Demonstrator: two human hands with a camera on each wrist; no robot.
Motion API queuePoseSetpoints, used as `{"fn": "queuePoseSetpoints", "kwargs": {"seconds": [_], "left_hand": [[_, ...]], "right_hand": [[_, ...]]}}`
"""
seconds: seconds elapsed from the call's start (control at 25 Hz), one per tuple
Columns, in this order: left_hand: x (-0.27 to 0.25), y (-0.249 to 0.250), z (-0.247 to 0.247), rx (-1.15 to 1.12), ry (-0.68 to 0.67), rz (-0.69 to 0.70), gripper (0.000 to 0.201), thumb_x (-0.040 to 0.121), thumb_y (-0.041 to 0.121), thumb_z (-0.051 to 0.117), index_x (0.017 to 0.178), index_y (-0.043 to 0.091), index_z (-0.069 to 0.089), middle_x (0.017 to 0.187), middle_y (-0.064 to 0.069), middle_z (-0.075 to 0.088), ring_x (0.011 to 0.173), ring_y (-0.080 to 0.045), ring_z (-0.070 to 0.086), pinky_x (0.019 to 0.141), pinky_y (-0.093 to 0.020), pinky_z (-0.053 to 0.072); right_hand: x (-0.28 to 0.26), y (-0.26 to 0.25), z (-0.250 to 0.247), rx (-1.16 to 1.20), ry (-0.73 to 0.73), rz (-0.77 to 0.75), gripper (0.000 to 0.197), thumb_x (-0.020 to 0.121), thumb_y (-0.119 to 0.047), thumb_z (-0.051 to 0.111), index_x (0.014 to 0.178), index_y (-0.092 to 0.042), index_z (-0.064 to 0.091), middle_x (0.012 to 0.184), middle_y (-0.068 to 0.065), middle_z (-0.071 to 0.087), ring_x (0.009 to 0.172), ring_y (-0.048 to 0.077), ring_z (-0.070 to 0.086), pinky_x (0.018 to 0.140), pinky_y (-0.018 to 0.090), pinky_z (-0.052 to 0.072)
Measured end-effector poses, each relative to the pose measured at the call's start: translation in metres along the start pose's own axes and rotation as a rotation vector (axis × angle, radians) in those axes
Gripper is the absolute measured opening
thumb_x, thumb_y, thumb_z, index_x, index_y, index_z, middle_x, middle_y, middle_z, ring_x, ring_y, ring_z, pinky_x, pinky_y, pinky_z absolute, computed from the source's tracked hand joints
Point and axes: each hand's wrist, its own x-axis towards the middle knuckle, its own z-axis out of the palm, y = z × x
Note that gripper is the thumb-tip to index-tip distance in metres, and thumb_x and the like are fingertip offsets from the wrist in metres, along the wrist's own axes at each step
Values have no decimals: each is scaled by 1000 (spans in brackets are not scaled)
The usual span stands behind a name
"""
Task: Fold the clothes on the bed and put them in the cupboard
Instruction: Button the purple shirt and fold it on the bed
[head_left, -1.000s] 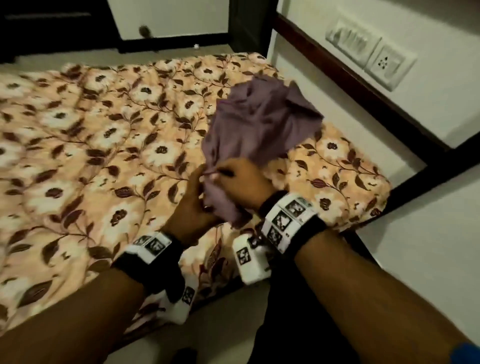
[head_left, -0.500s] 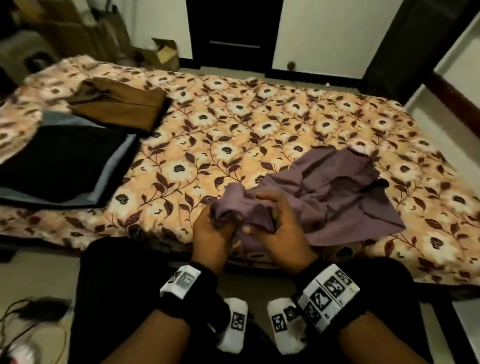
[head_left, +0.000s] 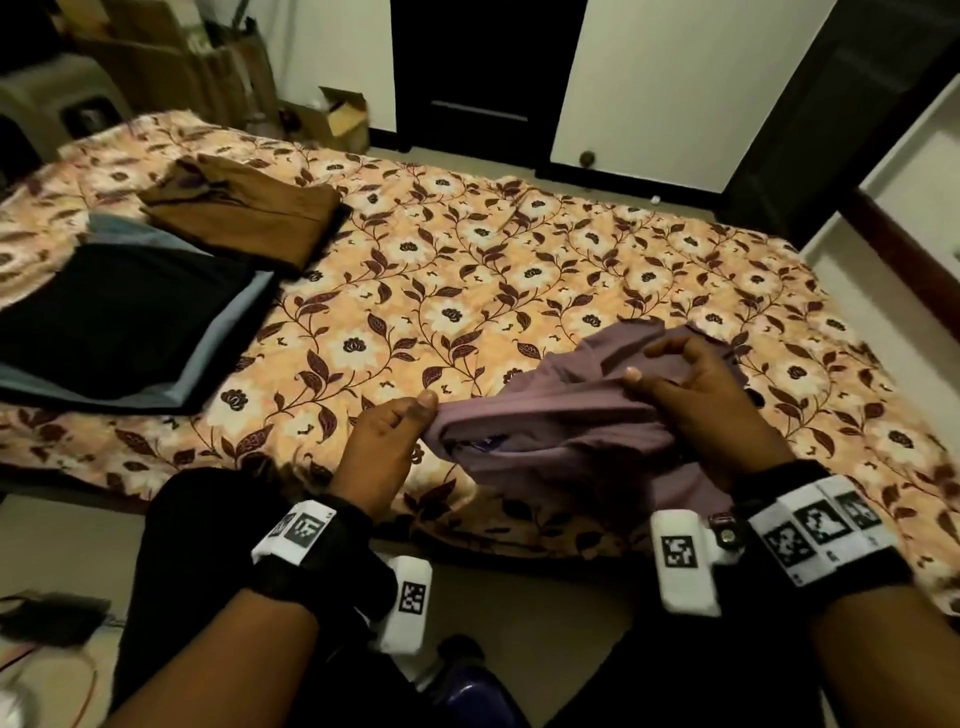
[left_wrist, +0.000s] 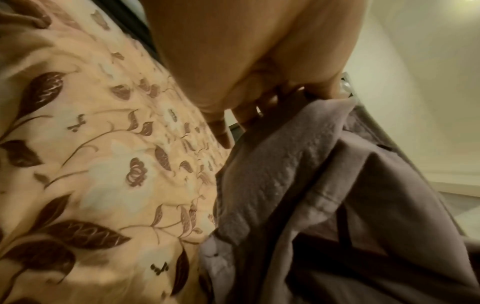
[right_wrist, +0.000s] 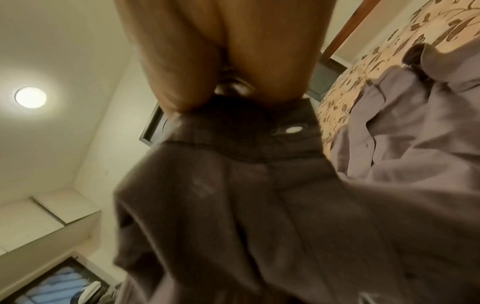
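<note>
Since half a second ago the two hands have drawn apart along the crumpled mauve woven-cotton shirt, so a bunched edge now stretches between them; judged from this, the garment is being opened out for folding, not yet folded. The left hand pinches one end and the right hand grips the other, the shirt resting limp and creased at the near edge of the floral quilted bedspread. A folded brown garment and a flat black-and-grey stack lie well apart to the left.

Left hand pinching cloth edge, thumb on top. Right hand gripping cloth, fingers curled. Hands apart, forearms extended forward.
</note>
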Motion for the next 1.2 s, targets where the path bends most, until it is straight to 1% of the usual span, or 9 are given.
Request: {"fn": "queuePoseSetpoints", "kwargs": {"seconds": [0.24, 0.4, 0.48, 0.56, 0.64, 0.8, 0.96, 1.04, 1.2], "left_hand": [[23, 77, 3, -55, -92, 187, 39, 98, 36, 43, 82, 14, 71, 70, 0, 71, 63, -7, 64, 59, -16, 50], [65, 155, -7, 95, -334, 461, 45, 78, 77, 51, 95, 35, 54, 69, 4, 56, 56, -10, 51, 48, -26, 42], [84, 197, -7, 327, -362, 595, 48, 70, 68, 68, 105, 48, 42, 83, 10, 59, 67, 0, 59, 59, -20, 48], [102, 233, -7, 623, -124, 900, 53, 71, 58, 68, 112, 51, 35, 100, 17, 52, 84, 10, 56, 72, -15, 48], [122, 269, -9, 730, 128, 1162, 42, 75, 48, 55, 112, 37, 41, 108, 10, 44, 90, -8, 56, 73, -32, 52], [154, 333, -28, 989, 472, 1212, 25, 78, 39, 46, 96, 24, 52, 104, -7, 49, 76, -34, 57, 60, -42, 52], [161, 334, -61, 967, 363, 971, 41, 70, 50, 41, 87, 22, 66, 83, -4, 64, 72, -31, 65, 59, -35, 51], [151, 323, -83, 766, 349, 873, 17, 73, 41, 52, 79, 35, 67, 77, 7, 67, 72, -13, 66, 61, -24, 48], [140, 325, -108, 352, 335, 872, 21, 67, 22, 77, 75, 42, 74, 79, 8, 73, 72, 11, 63, 70, -11, 50]], "right_hand": [[-7, -59, -59, -723, -264, -450, 53, 54, -74, 69, 99, -56, 47, 123, -32, 32, 111, -22, 34, 79, 1, 40], [18, -129, -86, -957, -217, -728, 11, 77, -47, 66, 87, -47, 65, 132, -9, 38, 115, 1, 42, 90, 10, 32], [32, -178, -97, -1008, -95, -808, 9, 83, -33, 69, 91, -30, 67, 133, -1, 40, 110, 10, 47, 90, 12, 34], [35, -231, -106, -1039, 93, -936, 13, 86, -31, 67, 93, -20, 65, 132, 1, 41, 103, 17, 55, 88, 23, 43], [32, -282, -108, -1132, 274, -1080, 24, 90, -38, 57, 97, -16, 63, 127, 2, 43, 88, 19, 58, 79, 32, 48], [15, -362, -104, -1512, 563, -1296, 66, 89, -59, 15, 94, -11, 61, 109, 8, 53, 67, 29, 62, 51, 30, 36], [-6, -404, -122, -1743, 667, -1074, 88, 73, -78, 2, 96, -16, 60, 107, 0, 53, 81, 27, 64, 53, 27, 30], [-8, -411, -135, -1747, 639, -950, 86, 63, -85, 2, 78, -20, 56, 91, -2, 52, 81, 25, 61, 60, 29, 38], [22, -375, -149, -1374, 611, -622, 76, 64, -91, 32, 58, -17, 47, 69, 1, 50, 73, 27, 55, 66, 31, 42]]}}
